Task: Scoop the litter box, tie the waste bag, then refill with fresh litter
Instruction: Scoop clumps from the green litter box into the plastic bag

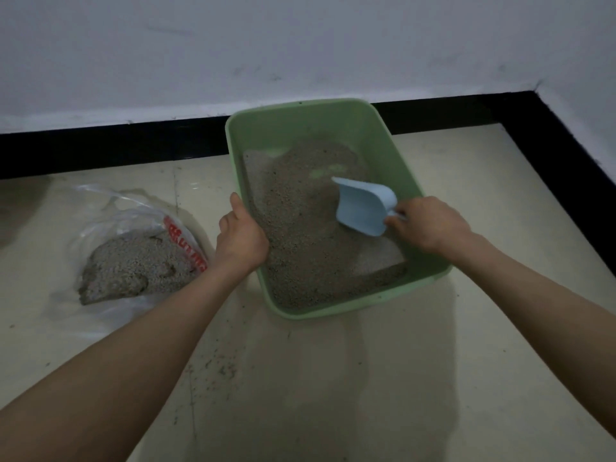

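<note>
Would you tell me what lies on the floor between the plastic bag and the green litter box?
In the head view, only the left hand and forearm cross above that bare floor, gripping the litter box rim; bag beside it.

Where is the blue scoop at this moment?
In the head view, the blue scoop is inside the green litter box, on its right side, over the litter, held by the right hand.

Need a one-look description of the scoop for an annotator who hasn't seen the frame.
Find the green litter box on the cream floor near the black baseboard. Inside it, over the grey litter toward its right wall, is the scoop, its handle gripped by the right hand. It is the only pale blue thing in view.
</note>
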Available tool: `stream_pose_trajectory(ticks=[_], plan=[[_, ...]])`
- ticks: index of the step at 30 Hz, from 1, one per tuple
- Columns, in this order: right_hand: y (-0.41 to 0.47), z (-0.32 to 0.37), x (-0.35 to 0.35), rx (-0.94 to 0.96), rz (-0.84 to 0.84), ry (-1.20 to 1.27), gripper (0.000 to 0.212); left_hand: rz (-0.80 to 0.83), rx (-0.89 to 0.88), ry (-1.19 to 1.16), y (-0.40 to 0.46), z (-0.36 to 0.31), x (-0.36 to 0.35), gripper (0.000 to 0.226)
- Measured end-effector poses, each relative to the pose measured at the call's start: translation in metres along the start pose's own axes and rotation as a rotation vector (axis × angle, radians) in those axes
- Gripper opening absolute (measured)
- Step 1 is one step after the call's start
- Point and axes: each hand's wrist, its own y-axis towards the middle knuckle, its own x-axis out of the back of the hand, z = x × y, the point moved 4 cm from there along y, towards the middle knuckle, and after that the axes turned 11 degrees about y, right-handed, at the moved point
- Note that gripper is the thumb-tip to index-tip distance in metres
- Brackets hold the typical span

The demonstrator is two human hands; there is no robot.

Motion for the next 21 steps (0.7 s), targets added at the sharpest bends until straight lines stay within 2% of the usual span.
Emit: stream_pose_trajectory(ticks=[4, 8, 11, 13, 19, 21], plan=[[-0.015, 0.002, 0.006, 0.023, -0.06, 0.005, 0.035, 0.025, -0.021, 0.075, -0.008, -0.001, 0.003, 0.072], [-0.032, 0.006, 0.004, 0.012, -0.141, -0.126, 0.031, -0.034, -0.172, 0.181, -0.029, 0.005, 0.002, 0.069], [-0.042, 0.01, -0.002, 0.016, -0.112, -0.161, 0.028, -0.02, -0.273, 0.354, -0.043, 0.012, 0.004, 0.07], [-0.053, 0.011, -0.002, -0.014, -0.145, 0.003, 0.032, 0.021, -0.306, 0.472, -0.05, 0.016, 0.006, 0.071], [-0.094, -0.022, -0.006, -0.219, -0.42, 0.628, 0.05, 0.056, -0.449, 0.693, -0.08, 0.02, 0.007, 0.071], [-0.108, -0.041, -0.016, -0.293, -0.483, 0.738, 0.057, 0.084, -0.494, 0.74, -0.091, 0.02, 0.003, 0.07]])
